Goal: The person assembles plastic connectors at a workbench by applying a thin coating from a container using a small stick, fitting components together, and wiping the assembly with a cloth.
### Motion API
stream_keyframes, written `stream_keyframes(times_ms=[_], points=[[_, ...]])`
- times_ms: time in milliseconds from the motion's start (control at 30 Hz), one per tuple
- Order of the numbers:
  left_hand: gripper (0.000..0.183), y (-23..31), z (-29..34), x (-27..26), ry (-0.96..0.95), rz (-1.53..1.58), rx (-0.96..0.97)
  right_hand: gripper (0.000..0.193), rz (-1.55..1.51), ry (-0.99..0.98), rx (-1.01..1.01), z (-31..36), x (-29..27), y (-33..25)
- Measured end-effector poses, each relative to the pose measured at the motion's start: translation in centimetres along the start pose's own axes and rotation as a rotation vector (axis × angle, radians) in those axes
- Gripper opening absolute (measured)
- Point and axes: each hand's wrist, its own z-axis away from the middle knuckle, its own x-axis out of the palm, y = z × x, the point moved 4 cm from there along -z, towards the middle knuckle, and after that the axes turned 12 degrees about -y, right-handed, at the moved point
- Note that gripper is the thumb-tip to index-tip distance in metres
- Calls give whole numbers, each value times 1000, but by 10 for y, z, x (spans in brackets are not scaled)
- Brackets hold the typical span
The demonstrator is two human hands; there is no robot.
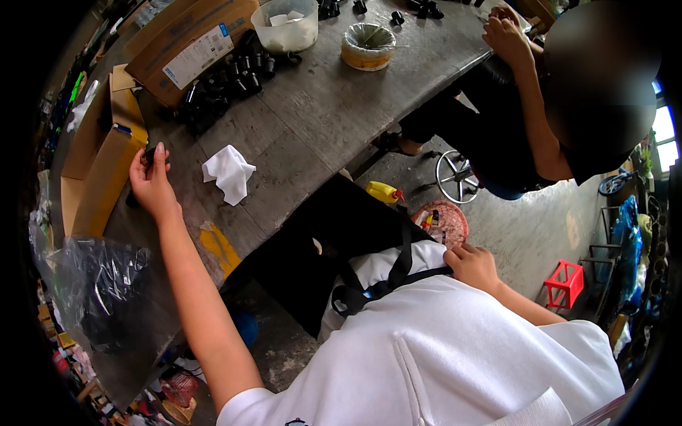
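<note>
- Nearest the camera spreads the white shirt of the person, with black straps crossing at its lower edge.
- The left hand is raised over the table's left part, its fingers and thumb closed around a small black piece, mostly hidden by the grip.
- The right hand rests at the waist, fingers bent against the shirt beside the strap; I cannot tell whether it pinches the cloth.
- Just beside the left hand stands a narrow cardboard box, yellowish on its near side.
- To the right of that hand, a crumpled white cloth lies on the grey table.
- Nearer the person, a yellow patch marks the table's edge, and a clear plastic bag bunches at the left.
- Beyond the left hand, many black fittings are heaped against a larger cardboard box with a white label.
- Next to the heap sits a translucent tub with white pieces inside; right of it, a round amber container is lined with film.
- Across the table corner sits a co-worker in black, hands together at the edge; what they hold is unclear.
- On the floor are a yellow bottle, a pinkish basket and a red stool.
</note>
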Motion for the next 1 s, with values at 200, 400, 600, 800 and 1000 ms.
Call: stream_keyframes(times_ms=[200,400,600,800,1000], points=[[45,-1,1,-1,-19,18,-5,23,-585,-83,59,11,11,7],[44,-7,-1,-5,-4,6,-29,27,-858,-99,-123,12,7,4],[44,-5,-2,-3,-9,18,-20,24,-802,-225,-36,-5,-7,-11],[44,-6,-2,-4,-5,-4,-19,18,-660,-404,-141,-3,-24,-8],[43,-10,-1,-3,-6,-6,3,13,149,154,-226,-7,-15,-26]])
